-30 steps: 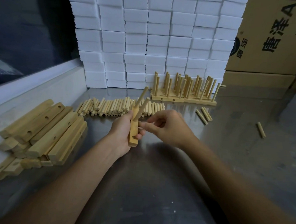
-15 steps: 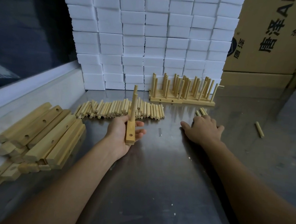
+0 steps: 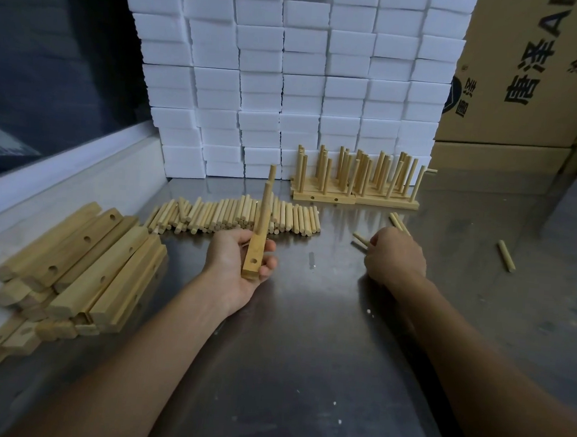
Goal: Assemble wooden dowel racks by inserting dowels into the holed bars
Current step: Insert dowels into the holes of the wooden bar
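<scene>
Small assembly workshop or packing station. Evidence: stainless steel counter (image 3: 304,371) used as work surface; batch stock laid out in quantity, namely a pile of holed wooden bars (image 3: 74,266), a row of loose dowels (image 3: 233,215) and finished dowel racks (image 3: 357,182) lined up at the back; wall of stacked white foam blocks (image 3: 289,76); printed cardboard cartons (image 3: 532,74) to the right.

Steel table (image 3: 304,371), white blocks (image 3: 288,83), cardboard boxes (image 3: 532,71)
</scene>
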